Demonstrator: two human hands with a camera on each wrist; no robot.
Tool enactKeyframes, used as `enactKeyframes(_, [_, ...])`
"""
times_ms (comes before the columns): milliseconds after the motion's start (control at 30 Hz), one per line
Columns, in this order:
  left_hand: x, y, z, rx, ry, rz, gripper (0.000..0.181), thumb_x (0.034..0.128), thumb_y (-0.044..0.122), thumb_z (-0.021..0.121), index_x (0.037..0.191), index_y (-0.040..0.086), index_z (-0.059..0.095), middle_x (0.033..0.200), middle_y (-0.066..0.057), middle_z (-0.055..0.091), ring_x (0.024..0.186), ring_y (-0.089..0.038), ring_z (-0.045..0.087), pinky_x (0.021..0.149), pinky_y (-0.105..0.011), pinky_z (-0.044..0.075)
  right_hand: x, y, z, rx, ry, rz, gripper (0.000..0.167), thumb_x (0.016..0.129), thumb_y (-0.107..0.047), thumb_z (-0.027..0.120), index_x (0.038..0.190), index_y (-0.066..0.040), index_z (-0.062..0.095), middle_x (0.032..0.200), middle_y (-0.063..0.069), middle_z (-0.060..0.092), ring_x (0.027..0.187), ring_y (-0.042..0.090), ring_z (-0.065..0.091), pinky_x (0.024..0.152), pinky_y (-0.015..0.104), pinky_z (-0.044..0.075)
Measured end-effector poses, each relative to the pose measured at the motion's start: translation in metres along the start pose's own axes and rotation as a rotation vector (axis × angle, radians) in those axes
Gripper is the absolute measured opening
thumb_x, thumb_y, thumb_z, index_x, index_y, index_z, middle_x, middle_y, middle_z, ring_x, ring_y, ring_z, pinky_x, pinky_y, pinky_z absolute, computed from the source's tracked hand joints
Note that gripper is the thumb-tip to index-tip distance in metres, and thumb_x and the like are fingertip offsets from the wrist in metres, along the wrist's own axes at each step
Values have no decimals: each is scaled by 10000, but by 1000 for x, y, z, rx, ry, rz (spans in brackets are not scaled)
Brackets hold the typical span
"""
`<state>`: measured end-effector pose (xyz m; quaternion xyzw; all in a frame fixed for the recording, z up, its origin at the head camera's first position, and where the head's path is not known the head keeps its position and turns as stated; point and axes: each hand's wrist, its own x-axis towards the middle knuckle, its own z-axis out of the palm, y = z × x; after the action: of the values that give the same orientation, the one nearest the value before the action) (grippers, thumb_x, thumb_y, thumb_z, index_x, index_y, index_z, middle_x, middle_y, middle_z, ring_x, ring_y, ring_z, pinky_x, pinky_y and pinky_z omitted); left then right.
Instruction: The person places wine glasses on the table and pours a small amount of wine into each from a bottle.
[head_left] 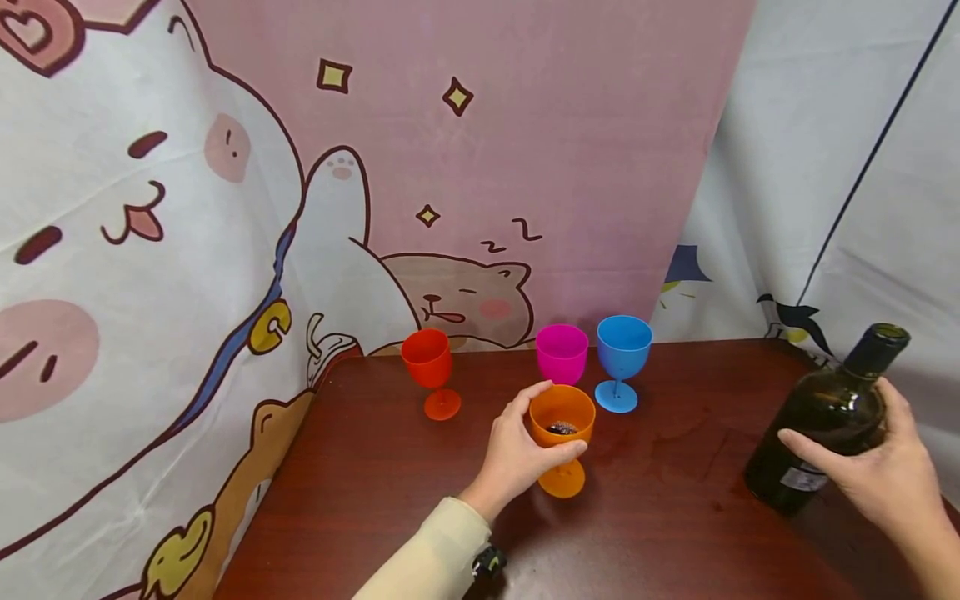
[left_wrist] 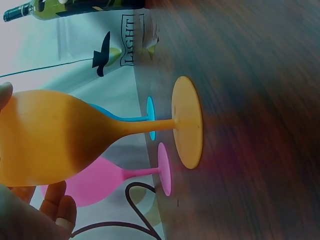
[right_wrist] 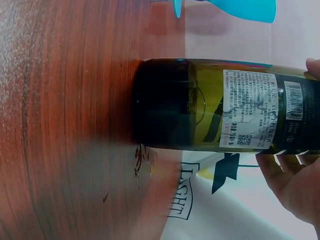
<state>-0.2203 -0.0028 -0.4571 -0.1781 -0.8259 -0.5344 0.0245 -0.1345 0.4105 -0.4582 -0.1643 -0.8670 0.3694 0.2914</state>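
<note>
An orange goblet point(head_left: 562, 479) with dark liquid in its bowl is gripped round the bowl by my left hand point(head_left: 517, 450). In the left wrist view the goblet point(left_wrist: 60, 137) shows its stem and round foot, with fingers at the bowl. My right hand point(head_left: 888, 475) grips a dark green wine bottle point(head_left: 817, 425) round its upper body at the right side. The bottle point(right_wrist: 210, 107) has a white printed label and dark liquid toward its base in the right wrist view; fingers wrap it near the label's end.
Behind the orange goblet stand a pink goblet point(head_left: 562, 354) and a blue goblet point(head_left: 624, 346). A red goblet point(head_left: 427, 358) stands further left on the dark wooden table point(head_left: 360, 500). A printed cloth point(head_left: 585, 167) hangs along the back and left edges.
</note>
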Motion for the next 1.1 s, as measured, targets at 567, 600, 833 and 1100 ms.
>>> enactKeyframes(567, [1,5,-12,62,83,11,901,793,460,936,1541,240,485,1359,36,675,1211,-162,659,1018,-329,605,1,-2,0,0,-20,-3,1172,815,-245,926,1700,-409,174,1676,305,372,1511,440,379,1318,436,212])
enactKeyframes(600, [2,4,-14,63,98,5,902,793,457,937,1541,233,485,1360,23,675,1213,-171,658,1021,-342,607,1,-1,0,-4,-16,-1,1174,813,-246,930,1696,-424,177,1670,299,385,1514,328,408,1304,353,219])
enactKeyframes(833, [20,-5,-39,69,250,-60,908,765,391,956,1522,169,506,1350,-67,692,1193,-249,678,1028,-421,608,-2,0,-2,-3,-11,-10,1175,811,-256,937,1682,-465,176,1649,282,418,1287,-152,385,1196,153,230])
enactKeyframes(1100, [47,-12,-53,120,369,-139,908,806,326,948,1552,153,461,1448,-99,639,1299,-319,632,1126,-498,543,-3,-1,-2,-11,-19,6,1173,822,-250,925,1701,-409,165,1650,303,404,1434,302,469,1256,228,225])
